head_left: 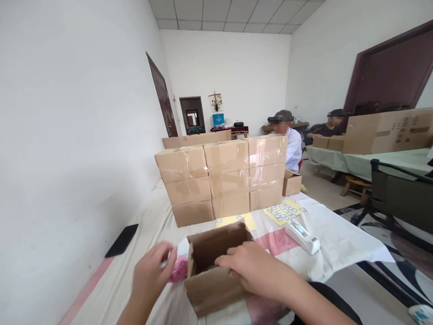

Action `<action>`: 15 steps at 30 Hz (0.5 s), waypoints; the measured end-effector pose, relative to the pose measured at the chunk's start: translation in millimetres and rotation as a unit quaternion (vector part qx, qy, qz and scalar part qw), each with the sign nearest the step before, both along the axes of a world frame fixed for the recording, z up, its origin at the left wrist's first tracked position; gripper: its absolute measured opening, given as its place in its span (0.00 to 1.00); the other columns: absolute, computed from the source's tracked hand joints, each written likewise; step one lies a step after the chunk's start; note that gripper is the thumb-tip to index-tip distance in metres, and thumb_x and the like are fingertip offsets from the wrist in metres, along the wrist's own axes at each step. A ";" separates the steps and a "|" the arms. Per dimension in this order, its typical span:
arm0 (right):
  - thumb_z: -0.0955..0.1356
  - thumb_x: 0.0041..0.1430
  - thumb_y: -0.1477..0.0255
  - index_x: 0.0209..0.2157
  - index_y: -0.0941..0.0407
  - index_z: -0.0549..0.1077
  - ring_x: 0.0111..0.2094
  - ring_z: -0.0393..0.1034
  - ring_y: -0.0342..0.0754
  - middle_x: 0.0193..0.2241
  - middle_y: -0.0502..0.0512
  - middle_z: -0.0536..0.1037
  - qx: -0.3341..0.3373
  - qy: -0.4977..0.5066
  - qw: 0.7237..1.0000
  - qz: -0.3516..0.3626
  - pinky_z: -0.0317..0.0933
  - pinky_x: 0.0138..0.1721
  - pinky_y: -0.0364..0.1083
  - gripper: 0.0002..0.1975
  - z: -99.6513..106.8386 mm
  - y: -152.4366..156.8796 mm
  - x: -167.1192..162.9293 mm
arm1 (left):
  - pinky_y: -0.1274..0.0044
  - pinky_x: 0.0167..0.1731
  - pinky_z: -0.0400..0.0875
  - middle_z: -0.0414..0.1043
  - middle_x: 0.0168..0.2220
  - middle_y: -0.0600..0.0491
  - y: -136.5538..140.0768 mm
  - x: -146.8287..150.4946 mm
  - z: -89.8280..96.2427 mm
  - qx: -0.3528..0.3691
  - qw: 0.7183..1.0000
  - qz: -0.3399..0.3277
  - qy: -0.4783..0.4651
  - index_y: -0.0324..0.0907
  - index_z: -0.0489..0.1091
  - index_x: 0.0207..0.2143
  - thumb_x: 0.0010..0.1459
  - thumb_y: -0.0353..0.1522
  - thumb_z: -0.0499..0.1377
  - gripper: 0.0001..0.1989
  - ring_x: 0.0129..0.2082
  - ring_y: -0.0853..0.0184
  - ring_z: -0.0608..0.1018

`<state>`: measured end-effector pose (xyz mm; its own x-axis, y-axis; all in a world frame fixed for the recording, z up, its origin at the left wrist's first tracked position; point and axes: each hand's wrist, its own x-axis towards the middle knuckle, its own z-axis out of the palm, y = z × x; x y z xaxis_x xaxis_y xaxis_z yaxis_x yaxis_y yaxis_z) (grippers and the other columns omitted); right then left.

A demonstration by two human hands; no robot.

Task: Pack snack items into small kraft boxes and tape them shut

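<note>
An open cardboard box [216, 291] stands right before me, its inside dark and mostly hidden. My right hand [248, 266] lies over the box's near right rim, fingers bent together and gripping the edge. Just left of the box is my left hand [152, 266], its fingers curled in against the thumb; whatever may be between them is too small to make out. A pink crumpled item [179, 269], perhaps a wrapped piece, lies on the cloth between that hand and the box.
Behind the box rises a stack of taped cartons [226, 178]. Yellow sheets with small stickers [282, 212] and a white handheld device [302, 237] lie to the right. A black phone [122, 240] rests by the wall. Two people [292, 142] sit farther back.
</note>
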<state>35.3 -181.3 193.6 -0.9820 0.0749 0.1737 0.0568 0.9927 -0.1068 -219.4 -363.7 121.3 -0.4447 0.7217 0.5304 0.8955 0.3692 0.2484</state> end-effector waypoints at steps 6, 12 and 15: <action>0.67 0.62 0.75 0.44 0.49 0.74 0.32 0.72 0.46 0.34 0.48 0.80 0.012 -0.004 1.000 -0.004 0.41 0.28 0.48 0.10 -4.9 -2.2 -5.7 | 0.61 0.53 0.69 0.68 0.62 0.41 63.9 -25.6 -37.8 -0.277 0.959 0.065 -0.005 0.41 0.67 0.61 0.62 0.30 0.50 0.25 0.60 0.50 0.71; 0.68 0.65 0.66 0.50 0.48 0.70 0.29 0.73 0.44 0.36 0.45 0.81 0.086 -0.011 0.996 0.036 0.40 0.25 0.48 0.12 -29.0 3.2 -17.0 | 0.61 0.54 0.68 0.67 0.62 0.41 65.1 -57.4 -70.6 -0.251 0.967 0.004 -0.050 0.41 0.63 0.66 0.60 0.33 0.47 0.31 0.60 0.51 0.70; 0.67 0.66 0.65 0.51 0.48 0.69 0.29 0.73 0.44 0.36 0.45 0.81 0.094 0.003 0.995 0.043 0.41 0.25 0.48 0.13 -36.5 5.1 -17.8 | 0.57 0.55 0.68 0.67 0.64 0.43 70.7 -78.0 -85.1 -0.213 0.973 0.003 -0.092 0.42 0.63 0.66 0.59 0.39 0.49 0.33 0.60 0.48 0.71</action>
<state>17.5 -176.2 157.1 -0.9823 -0.0440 0.1820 -0.0295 0.9962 0.0814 -297.4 -293.1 36.2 -0.5087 0.8557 0.0953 0.8477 0.4785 0.2289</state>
